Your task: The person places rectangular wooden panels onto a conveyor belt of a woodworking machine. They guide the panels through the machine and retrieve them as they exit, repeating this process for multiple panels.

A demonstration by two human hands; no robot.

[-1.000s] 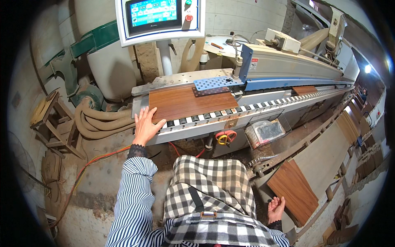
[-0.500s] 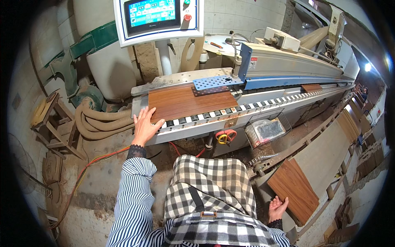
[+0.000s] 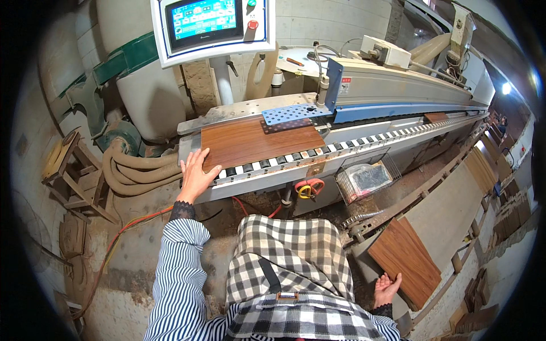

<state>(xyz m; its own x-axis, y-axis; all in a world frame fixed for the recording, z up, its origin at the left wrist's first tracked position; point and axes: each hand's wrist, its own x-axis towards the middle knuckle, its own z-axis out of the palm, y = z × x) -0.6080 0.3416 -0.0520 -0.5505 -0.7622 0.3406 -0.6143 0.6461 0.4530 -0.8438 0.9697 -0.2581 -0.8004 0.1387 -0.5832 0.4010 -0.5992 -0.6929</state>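
Observation:
A wood-grain board [image 3: 236, 148] lies on the edgebanding machine's roller track [image 3: 301, 156], partly beneath a blue perforated plate [image 3: 289, 113]. My left hand [image 3: 195, 173] rests at this board's left end, fingers spread. At the lower right, a second wood-grain board [image 3: 404, 261] lies slanted on a long grey sheet [image 3: 455, 204]. My right hand [image 3: 388, 288] has its fingers curled at that board's near edge, palm turned upward. Farther along the track, a smaller brown board [image 3: 435, 117] sits beside the machine's long beam.
A screen panel [image 3: 209, 25] stands behind the machine. Hoses [image 3: 128, 176] and a wooden stool [image 3: 79, 176] are at left. Scissors [image 3: 310, 187] and a wire basket [image 3: 367, 182] hang below the track. Cables cross the floor. A distant person [image 3: 501, 128] is at far right.
The smaller board has moved rightward along the track. My hands keep much the same places on their boards, while the view has shifted slightly.

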